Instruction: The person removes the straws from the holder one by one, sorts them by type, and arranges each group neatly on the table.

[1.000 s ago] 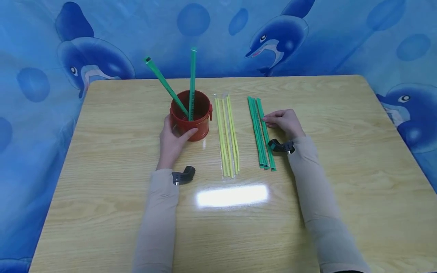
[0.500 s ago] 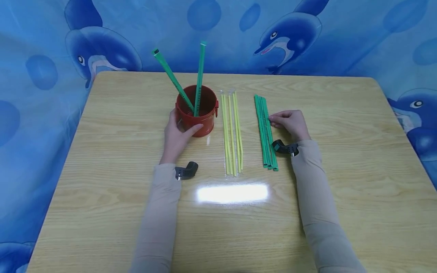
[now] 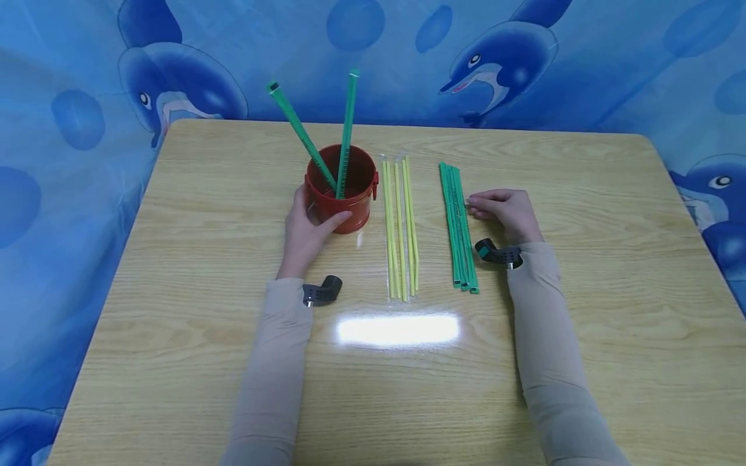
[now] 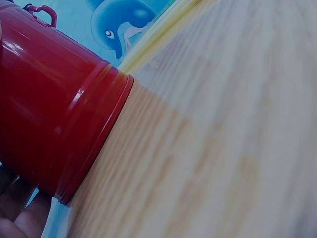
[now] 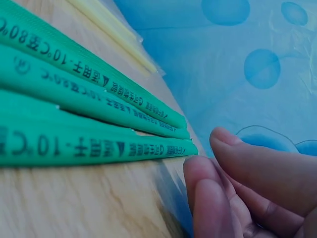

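Observation:
My left hand (image 3: 311,225) grips the red cup (image 3: 345,194), thumb on the near side and fingers round the left wall. Two green straws (image 3: 344,136) stand tilted in the cup. In the left wrist view the cup (image 4: 54,114) fills the left side, with my fingers (image 4: 17,218) at its base. My right hand (image 3: 474,207) rests on the table, its fingertips touching the right edge of a bundle of green straws (image 3: 459,226). The right wrist view shows these printed green straws (image 5: 89,119) beside my fingertips (image 5: 233,183), which hold nothing.
Several yellow straws (image 3: 399,226) in clear wrap lie between the cup and the green bundle, and also show in the right wrist view (image 5: 114,34). The wooden table (image 3: 175,272) has a bright glare patch (image 3: 397,329) near me. A blue dolphin cloth (image 3: 495,58) hangs behind.
The head view has shifted slightly, so everything sits a little further right in frame. Both hands keep their places on the cup and at the green straws.

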`<state>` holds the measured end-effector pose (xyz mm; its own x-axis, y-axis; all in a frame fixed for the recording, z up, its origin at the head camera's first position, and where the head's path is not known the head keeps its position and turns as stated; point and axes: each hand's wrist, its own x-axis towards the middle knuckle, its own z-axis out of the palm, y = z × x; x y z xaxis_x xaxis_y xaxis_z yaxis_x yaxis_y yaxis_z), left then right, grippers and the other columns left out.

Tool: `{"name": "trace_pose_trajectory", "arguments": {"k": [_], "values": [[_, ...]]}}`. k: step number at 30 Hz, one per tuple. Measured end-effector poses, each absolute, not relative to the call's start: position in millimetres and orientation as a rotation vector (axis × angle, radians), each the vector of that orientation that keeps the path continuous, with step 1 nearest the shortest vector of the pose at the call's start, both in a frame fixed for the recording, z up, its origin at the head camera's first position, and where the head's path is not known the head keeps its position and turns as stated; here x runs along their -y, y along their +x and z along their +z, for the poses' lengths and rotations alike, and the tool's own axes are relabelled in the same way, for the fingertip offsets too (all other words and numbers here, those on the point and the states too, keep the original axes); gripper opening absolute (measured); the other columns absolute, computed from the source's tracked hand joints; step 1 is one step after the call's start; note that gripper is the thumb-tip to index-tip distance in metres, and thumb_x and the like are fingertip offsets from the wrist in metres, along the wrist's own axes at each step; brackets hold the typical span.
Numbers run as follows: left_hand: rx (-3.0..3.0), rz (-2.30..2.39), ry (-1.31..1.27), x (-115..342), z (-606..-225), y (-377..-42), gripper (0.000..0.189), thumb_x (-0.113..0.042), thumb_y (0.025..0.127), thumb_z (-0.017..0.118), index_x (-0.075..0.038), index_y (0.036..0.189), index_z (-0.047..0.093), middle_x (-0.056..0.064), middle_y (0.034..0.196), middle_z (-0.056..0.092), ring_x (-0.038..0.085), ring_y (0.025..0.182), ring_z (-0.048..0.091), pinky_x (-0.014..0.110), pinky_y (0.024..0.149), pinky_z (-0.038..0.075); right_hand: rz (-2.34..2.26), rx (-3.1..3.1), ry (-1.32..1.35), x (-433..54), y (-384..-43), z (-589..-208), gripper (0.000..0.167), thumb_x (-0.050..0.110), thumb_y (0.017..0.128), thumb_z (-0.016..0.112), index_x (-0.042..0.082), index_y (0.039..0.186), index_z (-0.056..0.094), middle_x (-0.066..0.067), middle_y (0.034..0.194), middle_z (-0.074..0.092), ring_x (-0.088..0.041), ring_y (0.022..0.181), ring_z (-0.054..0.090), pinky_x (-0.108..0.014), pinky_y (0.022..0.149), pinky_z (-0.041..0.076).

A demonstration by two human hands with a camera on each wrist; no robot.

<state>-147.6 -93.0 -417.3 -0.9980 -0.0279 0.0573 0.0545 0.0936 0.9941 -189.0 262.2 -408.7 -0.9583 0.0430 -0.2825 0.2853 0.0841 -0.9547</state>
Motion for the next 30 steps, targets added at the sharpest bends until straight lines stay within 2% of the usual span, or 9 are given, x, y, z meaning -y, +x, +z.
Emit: {"name": "trace_pose_trajectory", "arguments": {"k": [5, 14, 18, 21, 24, 27, 30], "values": [[2.286, -2.056, -0.031, 95.5, -413.3, -147.2, 0.079, -0.018, 0.079, 0.077, -0.013, 0.143, 0.032, 0.003, 0.142, 0.041, 0.020, 0.130, 0.041, 0.029, 0.103, 0.040, -2.019, -2.138, 0.363, -259.6, -189.2, -404.4, 0.005, 0.005, 0.085, 0.069, 0.006, 0.086, 0.073, -0.003, 0.078, 0.071, -0.011, 0.072, 0.069, -0.020, 0.067, 0.056], [2.303, -2.015, -0.022, 101.6, -409.4, -148.4, 0.079, -0.019, 0.079, 0.078, -0.013, 0.143, 0.032, 0.004, 0.142, 0.042, 0.019, 0.129, 0.041, 0.028, 0.104, 0.040, -2.106, -2.050, 0.343, -255.0, -193.2, -395.8, 0.008, 0.003, 0.086, 0.066, 0.006, 0.088, 0.073, -0.004, 0.083, 0.071, -0.011, 0.075, 0.069, -0.021, 0.070, 0.056], [2.300, -2.032, -0.015, 98.4, -414.4, -149.1, 0.080, -0.020, 0.078, 0.078, -0.013, 0.143, 0.032, 0.004, 0.142, 0.042, 0.019, 0.129, 0.042, 0.028, 0.103, 0.040, -2.127, -2.067, 0.258, -248.9, -190.9, -389.2, 0.011, 0.004, 0.086, 0.067, 0.001, 0.096, 0.072, -0.004, 0.089, 0.070, -0.012, 0.079, 0.068, -0.022, 0.074, 0.055], [2.311, -2.038, -0.010, 94.8, -418.1, -147.9, 0.080, -0.021, 0.078, 0.079, -0.012, 0.143, 0.032, 0.005, 0.142, 0.043, 0.018, 0.129, 0.042, 0.027, 0.104, 0.039, -2.158, -2.063, 0.177, -237.3, -188.1, -382.7, 0.021, 0.005, 0.085, 0.069, -0.005, 0.104, 0.068, -0.006, 0.093, 0.068, -0.013, 0.081, 0.068, -0.023, 0.076, 0.055], [2.311, -2.038, -0.009, 93.1, -418.2, -146.5, 0.079, -0.020, 0.078, 0.078, -0.011, 0.143, 0.032, 0.006, 0.141, 0.043, 0.018, 0.128, 0.042, 0.027, 0.104, 0.039, -2.195, -2.032, 0.103, -218.3, -190.4, -373.8, 0.022, 0.004, 0.085, 0.069, -0.006, 0.104, 0.067, -0.008, 0.094, 0.068, -0.015, 0.081, 0.067, -0.025, 0.078, 0.055], [2.305, -2.041, -0.008, 92.9, -417.6, -146.7, 0.080, -0.019, 0.078, 0.078, -0.011, 0.143, 0.032, 0.006, 0.141, 0.043, 0.018, 0.128, 0.042, 0.027, 0.104, 0.039, -2.158, -2.060, 0.032, -195.9, -196.7, -362.9, 0.017, 0.005, 0.086, 0.068, -0.002, 0.101, 0.069, -0.007, 0.094, 0.068, -0.015, 0.083, 0.067, -0.024, 0.078, 0.055], [2.308, -2.045, -0.006, 93.1, -416.4, -147.2, 0.080, -0.020, 0.079, 0.078, -0.012, 0.143, 0.032, 0.006, 0.142, 0.043, 0.018, 0.129, 0.041, 0.028, 0.104, 0.039, -2.084, -2.124, -0.025, -173.4, -204.3, -352.8, 0.019, 0.006, 0.087, 0.067, -0.002, 0.104, 0.068, -0.009, 0.099, 0.067, -0.015, 0.085, 0.067, -0.025, 0.080, 0.055]]}}
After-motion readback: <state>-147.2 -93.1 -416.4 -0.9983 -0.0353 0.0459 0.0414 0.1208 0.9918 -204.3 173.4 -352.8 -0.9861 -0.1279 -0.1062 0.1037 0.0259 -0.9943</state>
